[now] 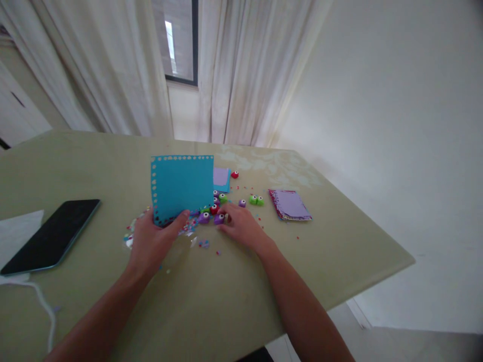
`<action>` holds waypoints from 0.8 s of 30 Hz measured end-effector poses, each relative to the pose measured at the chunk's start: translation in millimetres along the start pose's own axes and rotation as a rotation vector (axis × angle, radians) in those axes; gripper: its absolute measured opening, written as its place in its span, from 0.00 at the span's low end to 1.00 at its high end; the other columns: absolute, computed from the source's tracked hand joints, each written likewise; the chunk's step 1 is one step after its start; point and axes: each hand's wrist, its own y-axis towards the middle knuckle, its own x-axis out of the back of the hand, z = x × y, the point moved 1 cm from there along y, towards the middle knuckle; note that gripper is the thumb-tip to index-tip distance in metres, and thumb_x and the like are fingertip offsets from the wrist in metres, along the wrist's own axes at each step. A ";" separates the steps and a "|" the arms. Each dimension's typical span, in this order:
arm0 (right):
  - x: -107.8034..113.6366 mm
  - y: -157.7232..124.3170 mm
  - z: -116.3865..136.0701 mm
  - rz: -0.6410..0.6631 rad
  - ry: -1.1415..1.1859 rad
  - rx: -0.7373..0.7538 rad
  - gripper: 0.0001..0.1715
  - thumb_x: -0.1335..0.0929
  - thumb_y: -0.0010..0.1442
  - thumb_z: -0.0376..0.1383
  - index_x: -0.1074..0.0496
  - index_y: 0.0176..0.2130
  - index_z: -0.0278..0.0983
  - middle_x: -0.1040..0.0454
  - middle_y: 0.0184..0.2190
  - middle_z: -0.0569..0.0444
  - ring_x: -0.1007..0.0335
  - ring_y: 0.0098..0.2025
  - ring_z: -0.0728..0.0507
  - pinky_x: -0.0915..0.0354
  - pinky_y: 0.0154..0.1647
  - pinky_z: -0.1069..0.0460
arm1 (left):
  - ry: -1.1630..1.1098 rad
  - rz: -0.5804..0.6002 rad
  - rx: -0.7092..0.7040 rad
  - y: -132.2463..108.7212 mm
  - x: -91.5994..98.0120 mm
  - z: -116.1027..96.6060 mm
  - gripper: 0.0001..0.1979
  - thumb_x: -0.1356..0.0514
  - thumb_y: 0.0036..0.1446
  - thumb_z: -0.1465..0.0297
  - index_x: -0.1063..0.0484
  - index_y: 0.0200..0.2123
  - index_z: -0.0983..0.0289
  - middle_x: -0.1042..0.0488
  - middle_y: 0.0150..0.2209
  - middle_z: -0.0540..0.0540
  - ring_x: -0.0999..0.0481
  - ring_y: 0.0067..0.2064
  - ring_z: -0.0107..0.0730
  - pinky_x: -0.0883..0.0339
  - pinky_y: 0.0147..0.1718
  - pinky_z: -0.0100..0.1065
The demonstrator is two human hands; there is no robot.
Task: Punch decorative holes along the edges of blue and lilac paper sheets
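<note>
My left hand (pixel 151 234) pinches the lower edge of a blue card (pixel 183 183) and holds it upright. A row of punched holes runs along the card's top and left edges, and some show at the bottom. My right hand (pixel 239 225) has its thumb and fingers closed around a small purple craft punch (pixel 219 218) with a single eye. Beside it sits another purple punch (pixel 204 217), with a red punch (pixel 214 209) just behind. More green and purple punches cluster there, partly hidden by the card. Colourful paper bits (pixel 188 224) lie scattered under and around the card.
Two green punches (pixel 256 200), a purple one (pixel 242 203) and a red one (pixel 235 174) stand farther right. A stack of punched cards (pixel 290 205) lies beyond them. Behind the blue card are more cards (pixel 222 178). A dark tablet (pixel 53 236) and white cable (pixel 43 301) occupy the left.
</note>
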 end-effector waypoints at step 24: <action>-3.3 0.7 28.8 0.049 1.101 -0.336 0.23 0.17 0.50 0.49 0.22 0.38 0.40 0.24 0.37 0.56 0.27 0.35 0.47 0.28 0.41 0.49 | -0.640 0.231 0.112 -9.5 -18.2 -1.1 0.25 0.20 0.47 0.60 0.17 0.47 0.62 0.13 0.44 0.58 0.14 0.42 0.43 0.19 0.44 0.39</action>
